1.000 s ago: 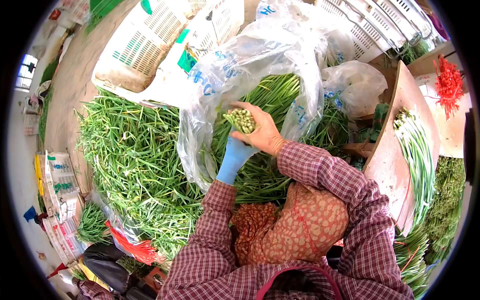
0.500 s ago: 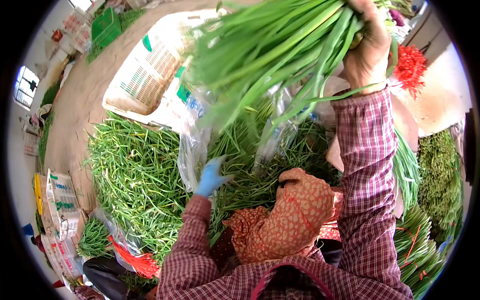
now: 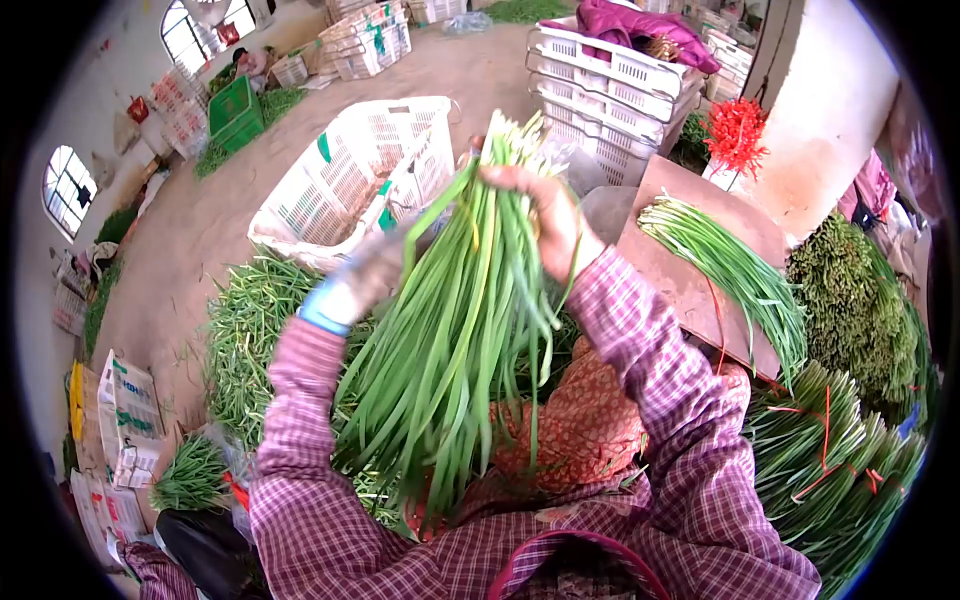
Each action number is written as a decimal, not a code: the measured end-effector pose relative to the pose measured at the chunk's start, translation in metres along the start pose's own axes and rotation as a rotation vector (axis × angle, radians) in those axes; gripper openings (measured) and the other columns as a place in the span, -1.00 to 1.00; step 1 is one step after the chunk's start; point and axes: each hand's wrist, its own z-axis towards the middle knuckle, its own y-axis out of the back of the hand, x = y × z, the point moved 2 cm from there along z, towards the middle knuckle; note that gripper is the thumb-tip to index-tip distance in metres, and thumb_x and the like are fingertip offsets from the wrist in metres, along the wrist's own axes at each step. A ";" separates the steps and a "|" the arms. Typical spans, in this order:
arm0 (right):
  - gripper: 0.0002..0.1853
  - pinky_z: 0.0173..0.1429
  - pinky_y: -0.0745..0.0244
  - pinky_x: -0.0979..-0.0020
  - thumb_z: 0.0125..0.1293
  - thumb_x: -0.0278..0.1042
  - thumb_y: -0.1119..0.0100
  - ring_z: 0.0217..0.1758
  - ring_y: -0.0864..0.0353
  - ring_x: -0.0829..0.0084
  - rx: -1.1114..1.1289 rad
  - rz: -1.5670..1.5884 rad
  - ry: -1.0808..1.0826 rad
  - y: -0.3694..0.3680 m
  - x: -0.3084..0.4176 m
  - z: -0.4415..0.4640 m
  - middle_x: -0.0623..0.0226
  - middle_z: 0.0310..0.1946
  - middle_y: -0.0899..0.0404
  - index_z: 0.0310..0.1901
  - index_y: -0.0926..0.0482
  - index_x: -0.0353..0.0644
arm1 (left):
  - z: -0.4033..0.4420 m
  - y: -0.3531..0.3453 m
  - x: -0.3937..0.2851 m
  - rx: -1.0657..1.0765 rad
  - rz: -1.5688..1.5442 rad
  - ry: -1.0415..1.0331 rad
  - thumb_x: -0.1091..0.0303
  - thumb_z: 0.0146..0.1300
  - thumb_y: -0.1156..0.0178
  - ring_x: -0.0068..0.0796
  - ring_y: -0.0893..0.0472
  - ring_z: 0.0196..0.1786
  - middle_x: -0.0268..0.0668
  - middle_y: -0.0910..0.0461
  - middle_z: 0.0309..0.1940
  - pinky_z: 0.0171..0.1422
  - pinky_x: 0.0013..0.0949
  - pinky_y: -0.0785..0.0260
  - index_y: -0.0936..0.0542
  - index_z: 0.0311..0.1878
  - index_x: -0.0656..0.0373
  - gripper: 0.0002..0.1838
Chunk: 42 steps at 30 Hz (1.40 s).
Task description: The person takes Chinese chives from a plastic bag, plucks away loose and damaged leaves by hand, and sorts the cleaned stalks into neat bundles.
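A large bunch of long green stalks (image 3: pixel 450 310) hangs in front of my chest, pale ends up and leaves down over my lap. My right hand (image 3: pixel 548 215) is wrapped round its upper part from the right. On the left side of the bunch is my left hand (image 3: pixel 375 270), smeared by motion, with blue at the wrist; its fingers are partly hidden by leaves. Another bunch of green stalks (image 3: pixel 725 260) lies on a brown board (image 3: pixel 655 190) to the right. Loose greens (image 3: pixel 250 340) are heaped at the left, behind my left sleeve.
An open white crate (image 3: pixel 310 205) stands ahead, and stacked white crates (image 3: pixel 610 100) with a purple cloth are beyond. Red ties (image 3: pixel 737 135) hang beside a pale pillar. Tied bundles (image 3: pixel 830 440) lie at the right. A person (image 3: pixel 250 65) is far back at the left.
My right hand has come down from the upper right with the bunch, which now hangs upright. My left hand has risen from the heap to the bunch's side. The view has tilted up.
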 end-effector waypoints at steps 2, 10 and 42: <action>-0.57 -0.04 -0.66 0.22 0.24 -0.44 -0.15 -0.19 -0.67 0.28 0.030 0.101 -0.026 -0.002 -0.020 -0.014 0.19 -0.19 -0.62 0.16 -0.41 -0.24 | -0.009 -0.028 0.032 0.001 -0.151 0.073 -0.35 0.02 -0.20 -0.09 -0.37 0.30 0.07 -0.35 0.26 0.41 -0.03 -0.10 -0.15 0.40 0.29 0.07; -0.24 0.43 -0.08 0.18 0.26 0.10 -0.14 0.34 -0.19 0.26 0.217 -0.521 -0.257 0.026 -0.041 -0.052 0.04 0.27 -0.25 0.36 -0.19 -0.20 | -0.065 -0.104 0.103 -0.063 -0.561 0.143 -0.29 0.02 -0.21 -0.07 -0.41 0.24 0.07 -0.37 0.22 0.31 -0.04 -0.23 -0.17 0.39 0.27 0.03; 0.28 0.36 -0.31 0.12 -0.03 0.13 -0.44 0.27 -0.37 -0.13 -0.052 -1.237 -0.015 0.064 -0.188 -0.076 -0.38 0.22 -0.24 0.42 0.31 -0.35 | -0.063 -0.080 0.117 -0.738 -0.537 0.082 -0.15 0.29 -0.04 -0.19 -0.46 0.21 -0.03 -0.42 0.18 0.31 -0.17 -0.35 -0.22 0.36 0.26 -0.23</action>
